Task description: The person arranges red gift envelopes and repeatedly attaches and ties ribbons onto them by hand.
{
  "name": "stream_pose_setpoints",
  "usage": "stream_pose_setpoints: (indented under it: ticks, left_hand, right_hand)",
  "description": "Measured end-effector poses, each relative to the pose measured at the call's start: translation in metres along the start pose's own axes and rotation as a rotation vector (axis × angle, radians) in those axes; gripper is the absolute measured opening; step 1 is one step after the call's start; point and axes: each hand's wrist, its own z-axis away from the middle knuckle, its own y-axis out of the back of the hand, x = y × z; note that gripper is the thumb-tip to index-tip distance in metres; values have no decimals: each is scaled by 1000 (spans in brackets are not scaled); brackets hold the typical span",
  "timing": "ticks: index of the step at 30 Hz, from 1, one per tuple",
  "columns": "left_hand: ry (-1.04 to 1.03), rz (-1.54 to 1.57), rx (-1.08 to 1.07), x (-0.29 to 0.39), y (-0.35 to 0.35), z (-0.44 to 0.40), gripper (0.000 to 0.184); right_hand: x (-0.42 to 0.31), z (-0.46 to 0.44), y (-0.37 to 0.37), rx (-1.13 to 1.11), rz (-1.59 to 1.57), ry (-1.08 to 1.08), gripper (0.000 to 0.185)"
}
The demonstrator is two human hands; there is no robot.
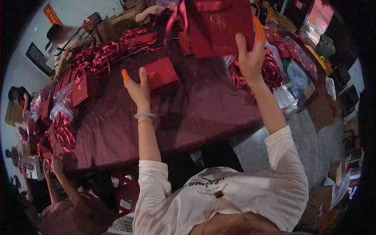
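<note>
My right hand [251,62] is at the right edge of a large red paper gift bag [219,33] with a gold emblem, thumb across its front and an orange-covered finger along its side. The bag stands raised above the far side of the table, and red ribbon hangs by its left edge. My left hand [137,89] is open, with thumb and orange-covered finger spread apart and nothing between them. Just right of its thumb lies a stack of flat red bags [162,74] with a gold emblem on top.
A dark red cloth covers the table [117,133]. Heaps of red ribbon [96,56] lie along its far side, and plastic-wrapped bundles [64,105] stand at left. More ribbon [270,68] and clear plastic [296,76] are at right. Other people work around the table, one close on my left [78,213].
</note>
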Motion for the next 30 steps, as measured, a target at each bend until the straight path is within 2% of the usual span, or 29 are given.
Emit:
stream_pose_setpoints:
  ticks: [1, 3, 4, 7, 9, 10, 12, 13, 15, 18, 19, 20, 22, 25, 27, 30]
  left_hand:
    - [-62, -24, 12, -25, -9, -1, 75]
    - [37, -117, -160, -36, -9, 2, 81]
    - [-30, -102, -110, -45, -15, 6, 85]
    - [276, -111, -315, -41, -15, 9, 89]
    - [116, 25, -270, -52, -24, 16, 89]
    - [130, 7, -314, -45, -19, 15, 89]
    - [204, 35, -368, -43, -18, 16, 85]
    - [247, 39, -384, -32, -13, 15, 82]
    - [200, 35, -396, -49, -22, 19, 80]
    - [158, -43, -365, -48, -23, 21, 80]
    - [140, -43, -341, -48, -23, 22, 81]
    - [147, -44, -347, -47, -22, 22, 81]
    - [210, -20, -426, -44, -21, 20, 82]
    - [163, 7, -374, -45, -21, 21, 82]
    - [186, 0, -397, -47, -22, 20, 82]
    - [195, -8, -415, -44, -20, 18, 80]
  right_hand:
    - [13, -11, -21, 57, 45, 4, 49]
    - [16, -29, -71, 2, -178, -61, 48]
    - [31, -29, -101, 1, -195, -69, 48]
    - [98, 5, -207, -276, -192, -558, 52]
    - [111, 40, -256, -442, -127, -746, 51]
    - [135, 68, -287, -452, -74, -790, 54]
    - [133, 99, -298, -540, -13, -871, 52]
    - [128, 106, -295, -549, -23, -869, 52]
    - [119, 119, -284, -790, 218, -764, 42]
    - [164, 149, -299, -930, 354, -753, 33]
    - [161, 144, -298, -1074, 497, -705, 31]
    - [174, 155, -304, -1082, 500, -709, 31]
    - [195, 174, -311, -1026, 505, -505, 29]
    - [109, 131, -271, -1095, 498, -439, 26]
    - [113, 135, -281, -1056, 568, -452, 23]
    - [109, 133, -285, -1131, 579, -416, 22]
